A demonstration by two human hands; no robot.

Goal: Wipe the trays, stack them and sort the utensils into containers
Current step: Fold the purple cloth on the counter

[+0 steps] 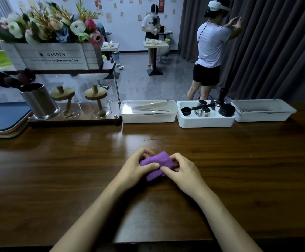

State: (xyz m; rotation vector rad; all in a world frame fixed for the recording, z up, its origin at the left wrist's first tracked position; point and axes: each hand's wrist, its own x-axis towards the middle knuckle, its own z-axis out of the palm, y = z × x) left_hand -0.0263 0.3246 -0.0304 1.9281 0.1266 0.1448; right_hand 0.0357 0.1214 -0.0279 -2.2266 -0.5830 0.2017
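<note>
Far edge of the table (57, 170), 10 to 2 o'clock: stacked trays (0, 122) are lying cut off by the frame. A steel canister (38, 102) is holding dark utensils. Two glass jars (64, 104) are each enclosing a wooden spoon. The left bin (148, 117) is holding pale items too faint to identify, the middle bin (205, 122) steel cups and a black scoop, and the right bin (264, 116) is looking too dim inside to judge. Centre: the left hand (135, 168) and right hand (182, 171) are pinching a folded purple cloth (155, 160) on the table.
</note>
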